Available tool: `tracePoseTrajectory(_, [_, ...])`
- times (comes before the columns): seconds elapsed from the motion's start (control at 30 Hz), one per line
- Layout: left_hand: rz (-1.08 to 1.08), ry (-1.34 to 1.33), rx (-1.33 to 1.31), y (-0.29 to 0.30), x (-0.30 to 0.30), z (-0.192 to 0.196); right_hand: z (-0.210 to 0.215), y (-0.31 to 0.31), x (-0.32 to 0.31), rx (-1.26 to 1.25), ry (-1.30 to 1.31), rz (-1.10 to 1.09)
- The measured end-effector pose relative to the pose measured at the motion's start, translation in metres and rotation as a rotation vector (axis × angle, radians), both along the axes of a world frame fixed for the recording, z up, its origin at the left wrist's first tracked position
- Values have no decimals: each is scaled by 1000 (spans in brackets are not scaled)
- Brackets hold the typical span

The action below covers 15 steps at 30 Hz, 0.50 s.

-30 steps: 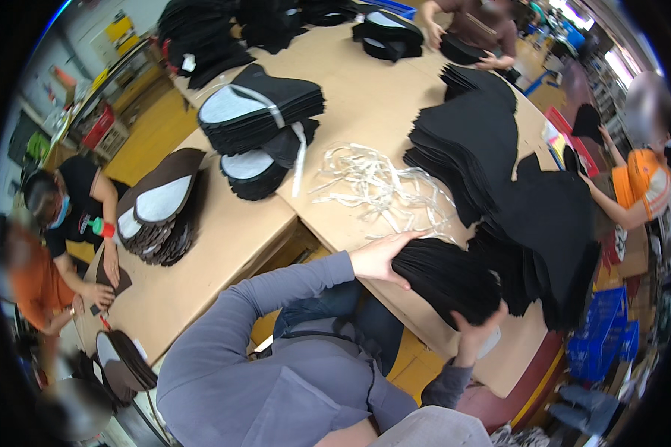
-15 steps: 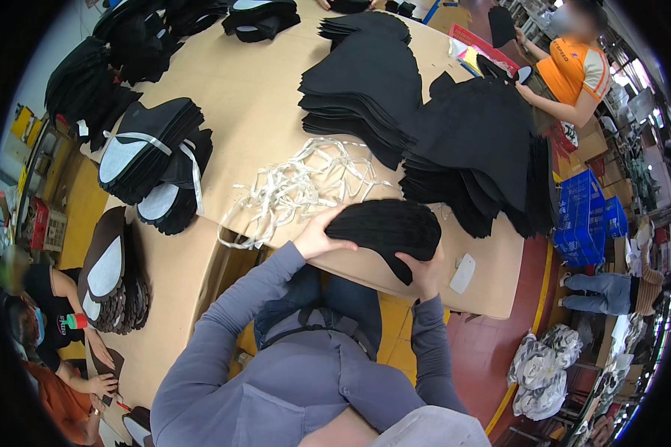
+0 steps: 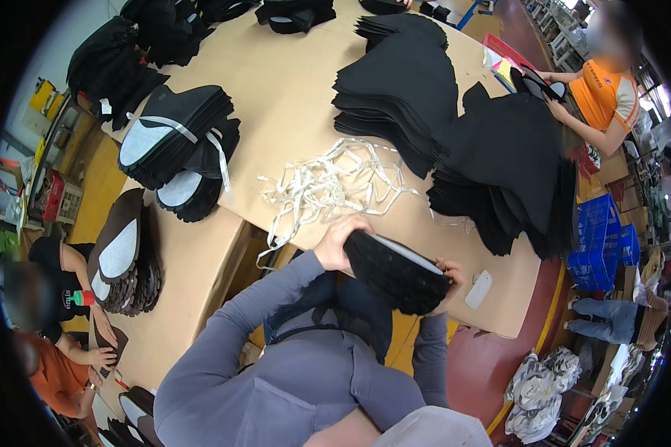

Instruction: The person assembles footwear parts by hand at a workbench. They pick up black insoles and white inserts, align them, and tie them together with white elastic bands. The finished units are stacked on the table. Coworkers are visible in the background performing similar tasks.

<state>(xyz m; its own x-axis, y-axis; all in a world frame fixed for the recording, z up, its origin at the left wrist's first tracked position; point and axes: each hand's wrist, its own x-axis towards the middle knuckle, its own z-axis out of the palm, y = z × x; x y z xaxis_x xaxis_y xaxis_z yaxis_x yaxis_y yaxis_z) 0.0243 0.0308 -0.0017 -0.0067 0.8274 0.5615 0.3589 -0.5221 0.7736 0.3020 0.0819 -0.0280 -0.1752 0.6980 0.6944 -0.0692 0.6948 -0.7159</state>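
Note:
Between my two hands is a thick stack of black fabric pieces (image 3: 392, 273), held just off the near edge of the table and tilted on its side. A thin strip of pale grey shows along its upper edge. My left hand (image 3: 340, 243) grips the stack's left end, fingers over the far side. At the other end my right hand (image 3: 447, 284) is closed around it, partly hidden by the pieces. Just beyond my left hand lies a tangled heap of white ribbon ties (image 3: 334, 182). A small white card (image 3: 479, 289) rests to the right of my right hand.
Tall piles of black pieces (image 3: 503, 156) stand on the tan table (image 3: 283, 97). Bundles tied with white ribbon (image 3: 173, 138) and a dark brown stack (image 3: 127, 253) sit at left. Co-workers are at the far right and lower left. Blue crates (image 3: 595, 238) stand on the right.
The black stack has been turned and tilted, so its pale grey edge now shows. My hands have shifted with it toward my body. The whole view has swung slightly.

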Motion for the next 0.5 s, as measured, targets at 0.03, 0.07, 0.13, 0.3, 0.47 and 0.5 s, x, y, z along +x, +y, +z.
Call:
tracePoseTrajectory(0.03, [-63,-4,47,-1,-2,4,-1,0,-3,-29,27,-32])
tracePoseTrajectory(0.07, [-43,20,54,1,-4,3,-2,2,-5,-108,22,-34])
tracePoseTrajectory(0.13, [6,56,66,1,-3,-4,-1,7,-1,-267,-2,-29])
tracePoseTrajectory(0.3, [182,-121,117,17,3,11,44,8,-2,-113,-118,-212])
tracePoseTrajectory(0.47, [74,35,-10,14,-2,-18,-19,18,21,-365,-31,-68])
tracePoseTrajectory(0.5, [93,42,-20,11,3,-21,-44,21,26,-440,26,-83])
